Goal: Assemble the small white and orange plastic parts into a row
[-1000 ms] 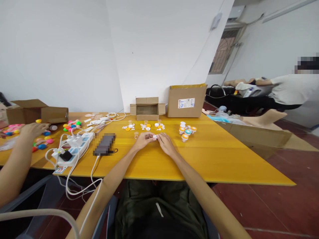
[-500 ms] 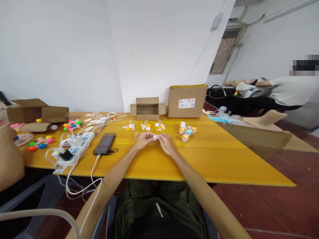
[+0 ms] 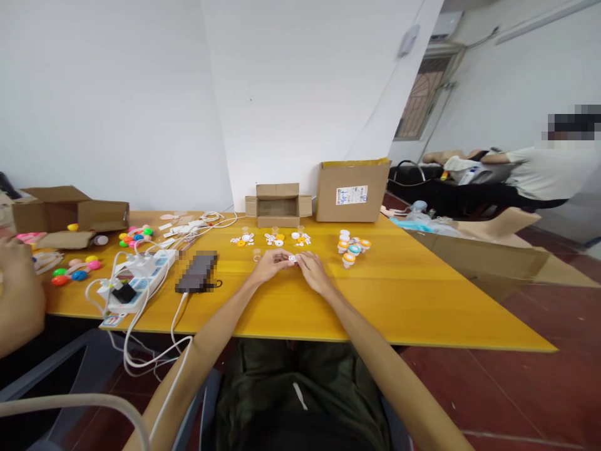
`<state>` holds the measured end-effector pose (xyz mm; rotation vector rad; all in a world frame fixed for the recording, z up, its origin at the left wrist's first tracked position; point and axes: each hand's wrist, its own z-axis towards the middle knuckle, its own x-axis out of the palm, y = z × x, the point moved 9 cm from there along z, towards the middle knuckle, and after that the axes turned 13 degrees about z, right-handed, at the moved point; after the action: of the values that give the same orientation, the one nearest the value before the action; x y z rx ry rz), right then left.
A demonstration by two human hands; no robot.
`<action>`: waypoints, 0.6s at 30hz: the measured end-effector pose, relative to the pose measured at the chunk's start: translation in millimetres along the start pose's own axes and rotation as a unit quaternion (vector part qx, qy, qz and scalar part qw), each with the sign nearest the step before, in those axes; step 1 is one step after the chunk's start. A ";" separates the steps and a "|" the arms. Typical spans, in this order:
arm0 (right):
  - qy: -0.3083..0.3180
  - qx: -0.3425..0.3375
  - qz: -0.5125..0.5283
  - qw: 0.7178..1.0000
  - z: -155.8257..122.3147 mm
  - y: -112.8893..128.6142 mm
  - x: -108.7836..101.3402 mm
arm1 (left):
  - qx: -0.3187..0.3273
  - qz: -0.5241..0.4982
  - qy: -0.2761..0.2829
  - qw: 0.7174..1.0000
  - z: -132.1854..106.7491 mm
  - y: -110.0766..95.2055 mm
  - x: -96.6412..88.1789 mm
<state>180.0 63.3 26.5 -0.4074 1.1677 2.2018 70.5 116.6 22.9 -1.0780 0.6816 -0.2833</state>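
Note:
My left hand [image 3: 271, 265] and my right hand [image 3: 310, 269] meet over the middle of the table. Between their fingertips is a small white piece with dark marks [image 3: 292, 259], too small to name; both hands are closed on it. Just left of my left hand stands a small clear cup [image 3: 256, 255]. Beyond the hands lie three groups of small white and yellow parts [image 3: 241, 243], each with a clear cup [image 3: 275, 231] behind it. To the right of my right hand is a cluster of small clear jars with orange, white and teal lids [image 3: 349, 258].
An open small carton [image 3: 278, 220] and a taller cardboard box [image 3: 353, 194] stand at the wall. Leftward are a phone [image 3: 199, 270], a power strip [image 3: 157, 279] with cables, colourful balls [image 3: 79, 275] and another person's hand [image 3: 21, 294]. A person [image 3: 554, 169] sits far right.
My hands and the white piece stay almost in place. At the left edge, the other person's hand has changed its pose slightly. The seated person on the right has shifted a little.

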 end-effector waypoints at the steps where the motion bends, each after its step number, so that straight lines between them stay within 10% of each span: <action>1: 0.001 0.001 0.004 1.000 0.0 -0.1 0.0 | 0.001 0.000 0.000 1.000 0.1 0.2 0.1; 18: -0.006 0.021 0.019 1.000 0.5 2.4 -3.4 | 0.042 0.072 -0.013 0.996 -0.6 -5.3 1.1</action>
<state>181.1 61.4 30.1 -0.3564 1.2224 2.2057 71.6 113.2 27.0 -0.9463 0.7150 -0.1709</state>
